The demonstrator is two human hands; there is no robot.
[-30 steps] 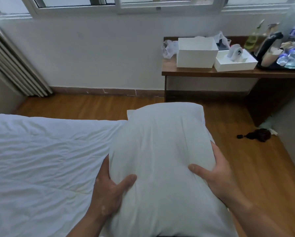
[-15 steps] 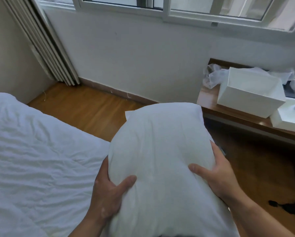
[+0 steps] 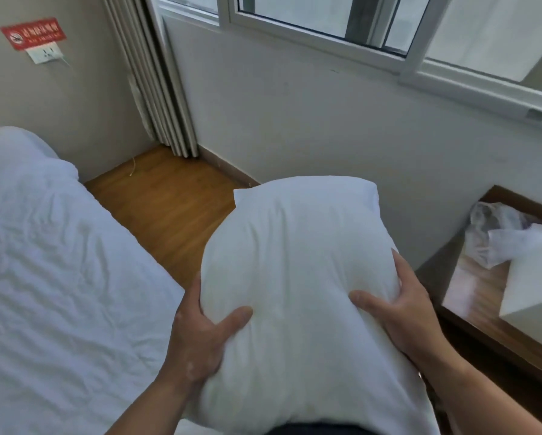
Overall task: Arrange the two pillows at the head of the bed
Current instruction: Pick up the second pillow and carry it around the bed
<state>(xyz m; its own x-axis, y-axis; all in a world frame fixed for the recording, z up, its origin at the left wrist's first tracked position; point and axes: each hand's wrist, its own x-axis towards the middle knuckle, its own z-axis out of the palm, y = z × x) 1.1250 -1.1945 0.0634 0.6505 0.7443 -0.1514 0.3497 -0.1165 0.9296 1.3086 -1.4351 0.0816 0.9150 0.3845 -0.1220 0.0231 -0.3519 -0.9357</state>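
Note:
I hold a plump white pillow point(image 3: 298, 277) upright in front of me, over the strip of floor beside the bed. My left hand point(image 3: 200, 334) grips its left side, thumb pressed into the front. My right hand point(image 3: 401, 306) grips its right side the same way. The bed point(image 3: 53, 277) with its wrinkled white cover fills the left of the view. At its far left end by the wall lies a rounded white mound point(image 3: 12, 142) that may be a second pillow; I cannot tell for sure.
A wooden floor strip point(image 3: 166, 202) runs between bed and window wall. A folded curtain point(image 3: 150, 76) hangs in the corner. On the right stands a wooden desk point(image 3: 473, 296) with a white box point(image 3: 536, 284) and a crumpled plastic bag point(image 3: 495, 233). A socket and red sign point(image 3: 34, 36) sit on the left wall.
The view has swung left: the desk slid to the right edge, and the corner, the curtain and the bed's far end came into sight. Both hands keep the same grip on the pillow.

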